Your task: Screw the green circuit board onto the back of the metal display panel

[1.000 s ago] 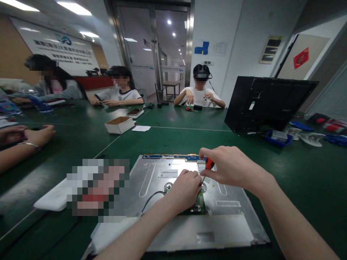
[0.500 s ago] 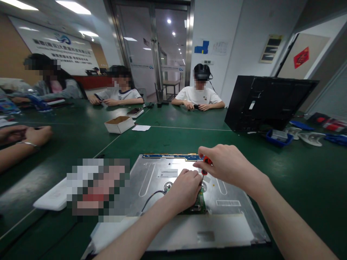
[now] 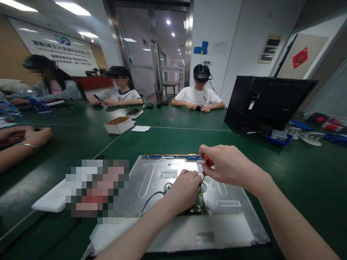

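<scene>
A screwdriver (image 3: 208,161) with a red and black handle is gripped between the thumb and fingers of my right hand (image 3: 227,164). Its thin shaft slants down towards the fingertips of my left hand (image 3: 188,186), where the tip is hidden. My left hand is closed with its fingers curled down over a green circuit board (image 3: 200,206); what they pinch, if anything, does not show. The board sits on the metal back of a flat display panel (image 3: 230,220). Along the panel's far edge runs a blue circuit strip (image 3: 168,157). A dark cable (image 3: 150,196) leads out from under my left wrist.
Left of the panel lie a white object (image 3: 51,202) and a blurred-out item. Further back are an open white box (image 3: 118,125), a paper slip (image 3: 141,128), a black monitor housing (image 3: 262,103) and a blue tray (image 3: 279,137). Several people sit around the green table (image 3: 176,139).
My right hand's fingers shift around the screwdriver handle, opening a little and closing again. My left hand stays put. The person opposite has lowered both hands to a dark object on the table.
</scene>
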